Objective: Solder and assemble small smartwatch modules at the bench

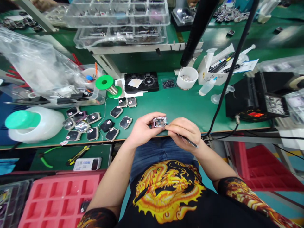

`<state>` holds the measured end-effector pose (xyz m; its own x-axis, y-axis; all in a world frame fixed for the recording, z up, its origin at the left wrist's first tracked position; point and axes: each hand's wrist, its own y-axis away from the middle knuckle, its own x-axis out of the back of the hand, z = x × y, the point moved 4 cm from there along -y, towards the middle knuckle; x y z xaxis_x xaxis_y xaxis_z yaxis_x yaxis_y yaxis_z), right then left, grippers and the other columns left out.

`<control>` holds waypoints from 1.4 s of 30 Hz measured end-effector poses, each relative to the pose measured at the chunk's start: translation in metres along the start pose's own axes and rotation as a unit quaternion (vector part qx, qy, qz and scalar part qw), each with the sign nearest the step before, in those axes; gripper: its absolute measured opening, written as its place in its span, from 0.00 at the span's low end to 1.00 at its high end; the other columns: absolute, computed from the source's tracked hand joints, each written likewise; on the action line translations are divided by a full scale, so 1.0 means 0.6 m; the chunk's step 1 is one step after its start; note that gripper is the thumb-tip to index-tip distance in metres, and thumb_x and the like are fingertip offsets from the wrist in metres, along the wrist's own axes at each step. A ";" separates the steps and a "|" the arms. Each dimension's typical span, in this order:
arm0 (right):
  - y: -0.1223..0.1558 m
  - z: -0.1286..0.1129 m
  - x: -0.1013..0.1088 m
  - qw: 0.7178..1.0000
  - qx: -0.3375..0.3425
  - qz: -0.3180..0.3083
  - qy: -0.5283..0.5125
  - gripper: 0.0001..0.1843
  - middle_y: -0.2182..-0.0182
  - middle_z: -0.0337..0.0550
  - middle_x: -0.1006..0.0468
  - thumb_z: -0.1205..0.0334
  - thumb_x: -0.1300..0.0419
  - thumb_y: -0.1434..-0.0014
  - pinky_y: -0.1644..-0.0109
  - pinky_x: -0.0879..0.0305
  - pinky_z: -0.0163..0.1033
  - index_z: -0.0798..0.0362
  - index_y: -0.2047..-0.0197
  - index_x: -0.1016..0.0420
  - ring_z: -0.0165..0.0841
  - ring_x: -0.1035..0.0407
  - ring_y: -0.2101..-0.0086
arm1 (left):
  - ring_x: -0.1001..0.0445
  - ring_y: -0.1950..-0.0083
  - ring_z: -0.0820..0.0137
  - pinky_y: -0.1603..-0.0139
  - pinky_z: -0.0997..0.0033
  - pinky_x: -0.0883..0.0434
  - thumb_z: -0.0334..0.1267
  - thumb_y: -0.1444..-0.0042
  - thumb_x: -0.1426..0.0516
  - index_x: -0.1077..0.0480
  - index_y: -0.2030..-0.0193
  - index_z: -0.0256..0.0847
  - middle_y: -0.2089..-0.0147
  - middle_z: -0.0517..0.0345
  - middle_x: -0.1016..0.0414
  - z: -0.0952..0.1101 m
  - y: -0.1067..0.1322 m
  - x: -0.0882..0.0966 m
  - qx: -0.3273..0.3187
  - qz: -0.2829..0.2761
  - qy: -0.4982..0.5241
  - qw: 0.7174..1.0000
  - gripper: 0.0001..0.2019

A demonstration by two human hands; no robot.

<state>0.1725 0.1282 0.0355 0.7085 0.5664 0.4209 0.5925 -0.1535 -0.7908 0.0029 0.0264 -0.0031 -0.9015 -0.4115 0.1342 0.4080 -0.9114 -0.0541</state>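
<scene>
My left hand [144, 127] is closed around a small smartwatch case [160, 122] at the bench's front edge. The case is open upward and shows wires and small parts inside. My right hand [185, 131] pinches slim dark tweezers [190, 142], whose tip end reaches the right side of the case. My fingers partly hide that tip, so I cannot tell what it grips. Left of my hands, several watch cases with dark screens lie on the green bench, among them a silver watch [125, 122] and a black watch [107, 125], most with small white labels.
A green solder spool [104, 83], a white cup [187, 79] and a black soldering station [254, 98] stand behind. A capped white bottle [35, 123] is far left. A black cable [234, 68] hangs down on the right. A red foam tray [59, 196] lies lower left.
</scene>
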 end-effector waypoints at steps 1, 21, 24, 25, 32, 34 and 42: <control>0.000 0.000 -0.001 1.000 0.002 -0.005 0.004 0.14 0.55 0.52 0.16 0.71 0.33 0.28 0.54 0.19 0.47 0.55 0.41 0.21 0.41 0.19 0.57 | 0.16 0.52 0.66 0.49 0.68 0.20 0.42 0.44 0.27 0.18 0.43 0.43 0.48 0.51 0.14 0.001 0.000 0.000 -0.002 0.001 -0.001 1.000 0.22; 0.001 -0.001 -0.008 0.999 0.008 -0.009 0.044 0.12 0.57 0.49 0.16 0.68 0.35 0.25 0.55 0.18 0.47 0.52 0.40 0.23 0.39 0.19 0.59 | 0.17 0.54 0.69 0.51 0.72 0.20 0.39 0.46 0.28 0.18 0.43 0.41 0.50 0.53 0.14 0.003 -0.001 0.001 0.006 0.007 0.013 1.000 0.23; 0.002 -0.003 -0.008 0.999 0.010 -0.014 0.048 0.12 0.57 0.50 0.16 0.68 0.36 0.25 0.55 0.19 0.47 0.54 0.41 0.23 0.40 0.19 0.59 | 0.17 0.54 0.69 0.51 0.71 0.20 0.38 0.46 0.28 0.18 0.43 0.40 0.49 0.52 0.14 0.003 -0.001 0.000 0.006 0.007 0.008 1.000 0.23; 0.002 -0.003 -0.009 0.999 0.010 -0.017 0.051 0.12 0.57 0.50 0.16 0.68 0.36 0.25 0.55 0.19 0.47 0.54 0.41 0.23 0.40 0.19 0.59 | 0.17 0.54 0.68 0.51 0.71 0.19 0.38 0.46 0.28 0.18 0.43 0.40 0.49 0.52 0.14 0.004 -0.001 0.000 0.006 0.008 0.005 1.000 0.23; 0.005 -0.007 -0.009 0.998 0.009 -0.022 0.062 0.13 0.57 0.51 0.16 0.69 0.36 0.26 0.55 0.19 0.47 0.53 0.40 0.23 0.40 0.19 0.59 | 0.17 0.54 0.69 0.50 0.71 0.20 0.37 0.46 0.29 0.19 0.43 0.40 0.49 0.52 0.14 0.005 -0.001 0.000 0.007 0.009 -0.001 1.000 0.23; 0.006 -0.008 -0.010 0.998 0.009 -0.023 0.062 0.14 0.57 0.51 0.16 0.69 0.36 0.26 0.56 0.19 0.47 0.54 0.40 0.23 0.40 0.19 0.59 | 0.17 0.54 0.69 0.51 0.71 0.19 0.38 0.46 0.29 0.19 0.43 0.40 0.49 0.52 0.14 0.005 0.000 0.001 0.007 0.009 -0.006 1.000 0.22; 0.010 -0.011 -0.013 0.997 0.026 -0.013 0.076 0.16 0.56 0.51 0.16 0.71 0.34 0.28 0.55 0.18 0.46 0.55 0.38 0.23 0.40 0.20 0.60 | 0.17 0.53 0.68 0.50 0.70 0.19 0.36 0.46 0.30 0.19 0.43 0.41 0.48 0.52 0.14 0.007 -0.001 0.001 0.006 0.010 -0.016 1.000 0.22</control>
<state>0.1728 0.1175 0.0304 0.7449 0.4403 0.5013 0.5940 -0.0953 -0.7988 0.0027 0.0264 0.0015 -0.8878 -0.4300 0.1644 0.4287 -0.9023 -0.0449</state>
